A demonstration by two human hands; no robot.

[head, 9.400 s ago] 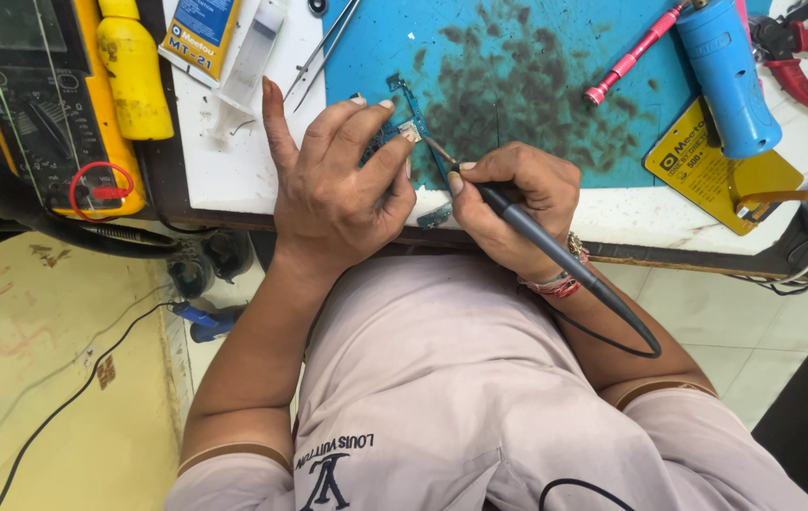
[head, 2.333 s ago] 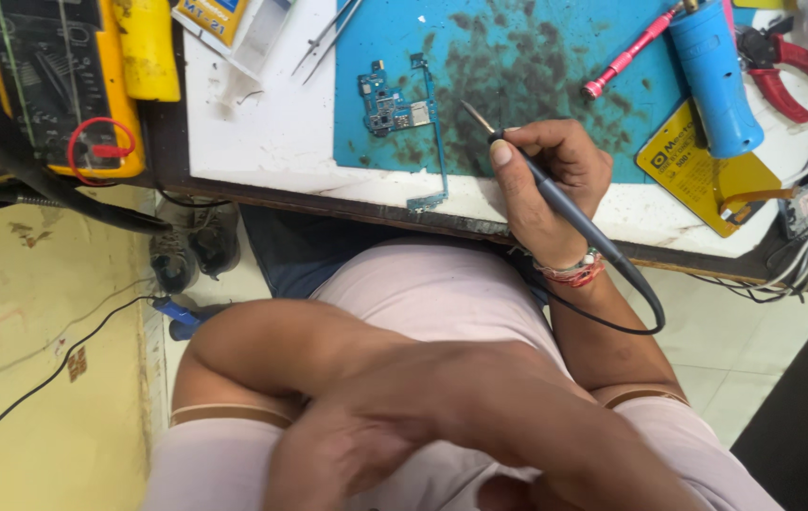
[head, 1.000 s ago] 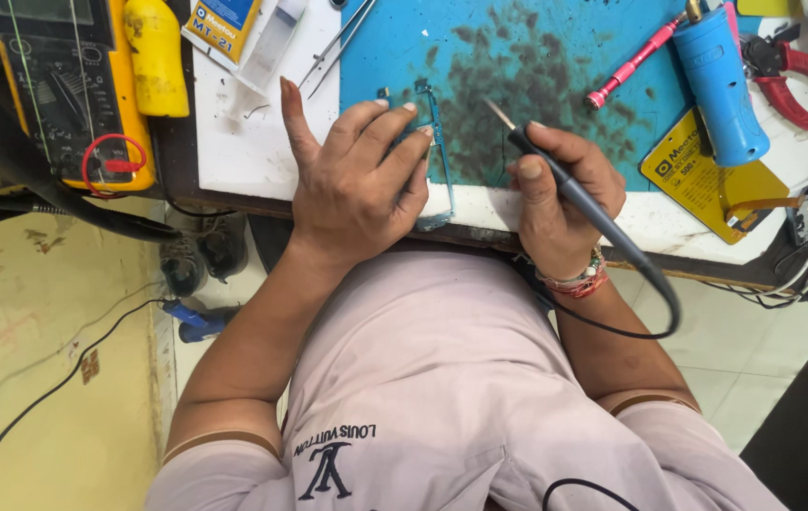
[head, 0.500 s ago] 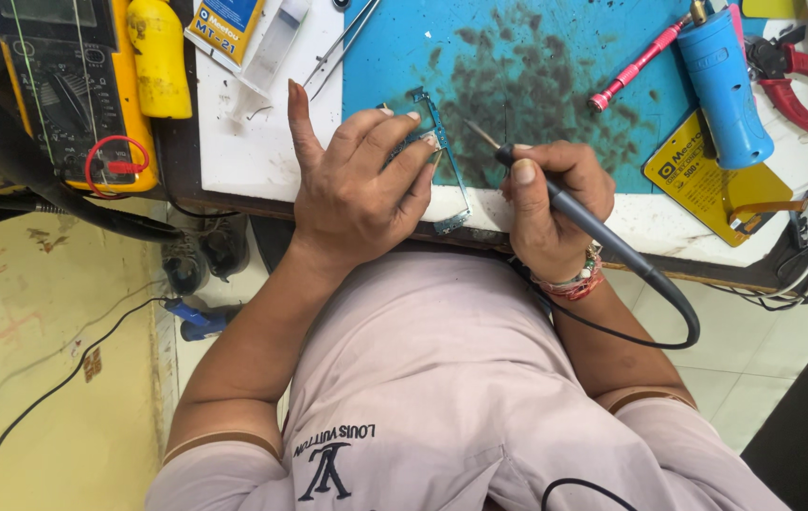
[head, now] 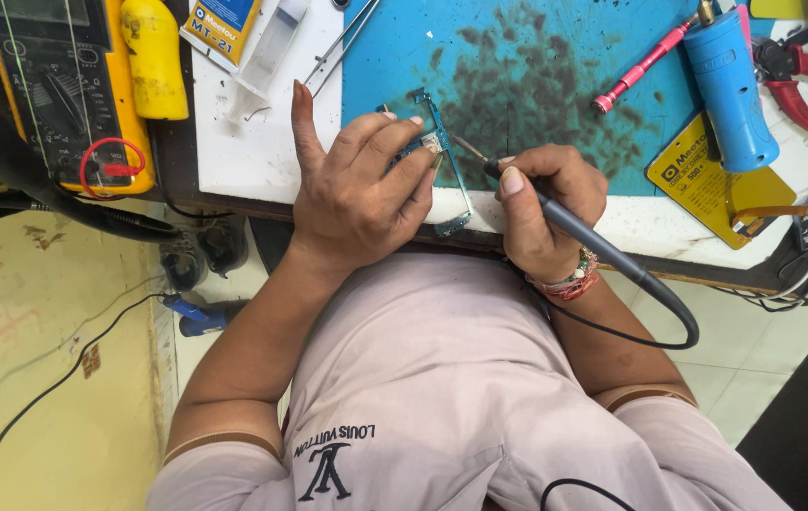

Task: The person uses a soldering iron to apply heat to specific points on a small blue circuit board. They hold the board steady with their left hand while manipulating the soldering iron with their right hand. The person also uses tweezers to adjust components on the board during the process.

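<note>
While left hand [head: 357, 185] pinches circuit board [head: 442, 161], right hand [head: 541, 213] gripping soldering iron [head: 574, 232], tweezers [head: 338, 43] beyond.

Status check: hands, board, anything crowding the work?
Left hand pins circuit board on blue mat. Right hand grips soldering iron, tip at board. Tweezers and pink screwdriver lie apart.

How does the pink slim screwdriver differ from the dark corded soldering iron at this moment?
The pink slim screwdriver lies loose on the stained blue work mat, untouched; the dark corded soldering iron is gripped pen-like in the right hand. The screwdriver has no cord; the iron trails a black cable. The iron's tip points at the small blue circuit board held by the left hand; the screwdriver points at nothing worked on. Both are slim, rod-shaped tools lying diagonally.
</note>
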